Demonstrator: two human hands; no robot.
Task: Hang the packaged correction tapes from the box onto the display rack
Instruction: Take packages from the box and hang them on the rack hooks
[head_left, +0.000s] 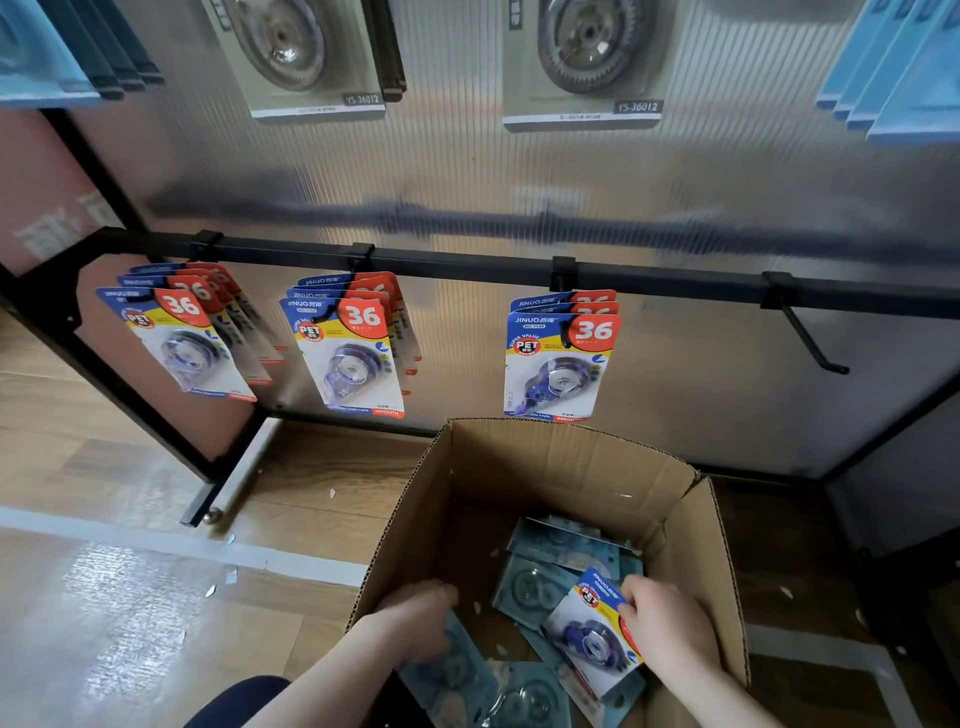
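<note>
An open cardboard box (566, 467) stands on the floor below the display rack's black rail (467, 260). Several packaged correction tapes lie face down inside it (535, 587). My right hand (665, 618) grips one package face up (592, 634) inside the box, at its right edge. My left hand (415, 618) reaches into the box's near left corner and touches a face-down package (457, 670); whether it grips it I cannot tell. Three hooks on the rail carry hung tapes: left (176, 338), middle (348, 353), right (561, 358).
A fourth hook (810, 338) at the right of the rail is bare. Larger carded packages (582, 62) hang on the row above. The rack's black frame and foot (202, 499) stand at the left on the wooden floor. A dark knee (234, 701) shows at the bottom.
</note>
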